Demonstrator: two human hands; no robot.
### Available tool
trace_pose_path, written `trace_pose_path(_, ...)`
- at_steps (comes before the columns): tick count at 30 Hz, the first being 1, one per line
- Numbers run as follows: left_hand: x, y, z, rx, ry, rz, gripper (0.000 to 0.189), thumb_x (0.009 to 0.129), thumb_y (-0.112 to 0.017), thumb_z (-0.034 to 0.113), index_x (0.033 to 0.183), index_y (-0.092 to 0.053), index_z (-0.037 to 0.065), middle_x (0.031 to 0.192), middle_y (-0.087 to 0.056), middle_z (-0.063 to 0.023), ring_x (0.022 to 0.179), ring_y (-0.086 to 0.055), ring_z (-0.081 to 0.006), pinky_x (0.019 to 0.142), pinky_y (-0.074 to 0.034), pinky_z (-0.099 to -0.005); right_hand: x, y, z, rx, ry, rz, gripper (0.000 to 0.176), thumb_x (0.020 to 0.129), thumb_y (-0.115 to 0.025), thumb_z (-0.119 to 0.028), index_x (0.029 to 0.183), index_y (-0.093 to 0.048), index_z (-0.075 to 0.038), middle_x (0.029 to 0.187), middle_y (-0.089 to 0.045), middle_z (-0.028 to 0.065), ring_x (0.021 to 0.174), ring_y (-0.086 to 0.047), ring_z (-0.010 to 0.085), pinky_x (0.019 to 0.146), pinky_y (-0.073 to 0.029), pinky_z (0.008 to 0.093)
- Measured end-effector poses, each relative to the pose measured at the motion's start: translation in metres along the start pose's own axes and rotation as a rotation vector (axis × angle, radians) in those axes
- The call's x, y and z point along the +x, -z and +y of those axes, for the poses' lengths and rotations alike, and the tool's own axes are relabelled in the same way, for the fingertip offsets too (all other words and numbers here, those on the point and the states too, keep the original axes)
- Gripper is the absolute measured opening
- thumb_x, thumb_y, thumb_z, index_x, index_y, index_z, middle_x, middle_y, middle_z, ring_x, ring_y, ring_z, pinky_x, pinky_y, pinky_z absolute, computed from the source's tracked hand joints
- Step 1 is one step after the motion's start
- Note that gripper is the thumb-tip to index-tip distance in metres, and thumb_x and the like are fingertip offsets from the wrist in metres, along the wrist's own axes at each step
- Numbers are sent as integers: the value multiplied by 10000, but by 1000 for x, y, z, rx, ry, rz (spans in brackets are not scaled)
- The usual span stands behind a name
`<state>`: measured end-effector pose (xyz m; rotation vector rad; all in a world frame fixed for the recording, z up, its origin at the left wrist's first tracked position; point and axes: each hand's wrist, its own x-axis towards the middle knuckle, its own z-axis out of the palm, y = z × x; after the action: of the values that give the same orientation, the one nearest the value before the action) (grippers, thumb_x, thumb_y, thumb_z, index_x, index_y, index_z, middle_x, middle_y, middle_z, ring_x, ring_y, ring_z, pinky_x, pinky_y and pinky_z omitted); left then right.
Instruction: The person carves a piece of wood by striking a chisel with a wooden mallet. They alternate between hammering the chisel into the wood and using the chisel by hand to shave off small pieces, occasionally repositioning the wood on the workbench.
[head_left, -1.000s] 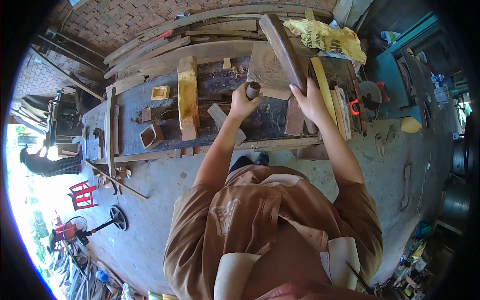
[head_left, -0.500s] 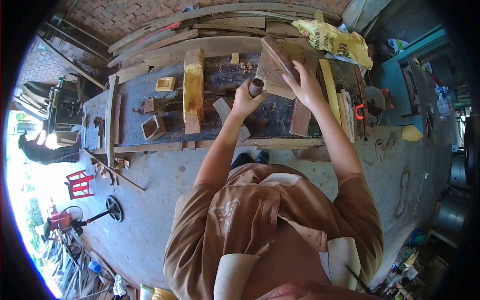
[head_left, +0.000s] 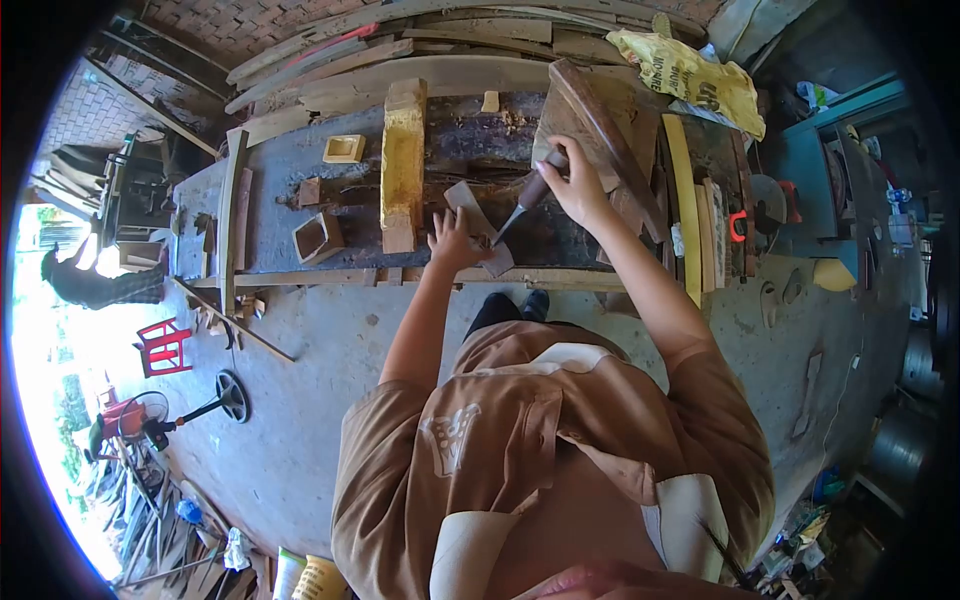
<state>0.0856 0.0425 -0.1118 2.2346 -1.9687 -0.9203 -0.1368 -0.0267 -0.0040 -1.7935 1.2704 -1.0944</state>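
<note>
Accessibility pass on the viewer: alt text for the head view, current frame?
Seen from above, a person's right hand holds a chisel, blade angled down at a small wood piece that the left hand presses on a cluttered workbench. A yellow block lies nearby.

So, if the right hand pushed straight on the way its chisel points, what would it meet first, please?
Probably the small wooden block: the chisel in the right hand slants toward it, tip close beside the left hand that rests on the block. Depth is hard to judge.
</note>
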Motion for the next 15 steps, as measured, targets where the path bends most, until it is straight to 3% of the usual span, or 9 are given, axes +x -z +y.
trace_pose_path(3,-11,-6,-1,107,-20,-129,1393,439,-763,633,1410,59,67,1470,-32,-201,1362,10,-350,983,-100,-666,-8,8,4,-11,-69,1,378,817,-626,-190,1132,-442,-88,840,-573,148,730,-584,268,678,-459,346)
trace_pose_path(8,-10,-11,-4,158,-34,-85,1395,439,-748,654,1405,45,35,1469,-44,-199,1364,23,-342,987,-80,-665,-24,12,19,-117,-46,132,391,820,-625,-199,1137,-437,-70,930,-563,177,769,-581,281,702,-458,348)
trace_pose_path(10,-9,-11,-5,159,-42,-87,1401,437,-743,662,1403,46,25,1468,-46,-200,1364,24,-339,989,-74,-664,-29,17,33,-85,-194,155,397,821,-626,-193,1140,-433,-57,931,-564,172,791,-577,288,719,-456,353)
trace_pose_path(12,-9,-13,-4,168,-30,-83,1405,438,-737,670,1398,52,16,1469,-42,-197,1364,21,-340,992,-59,-664,-35,21,35,-97,-184,157,393,825,-628,-200,1136,-436,-55,921,-558,162,747,-590,248,663,-468,328)
trace_pose_path(14,-11,-9,-1,169,-27,-91,1404,439,-737,669,1398,52,15,1469,-44,-197,1364,22,-338,994,-53,-662,-40,29,-6,-67,-500,101,387,830,-629,-201,1132,-438,-51,906,-546,141,688,-595,193,602,-484,287)
trace_pose_path(15,-11,-8,-1,172,-20,-97,1403,440,-737,668,1398,51,15,1469,-47,-197,1364,24,-337,995,-48,-661,-46,25,6,4,-398,162,386,832,-629,-194,1136,-437,-52,894,-536,114,651,-589,152,579,-500,243)
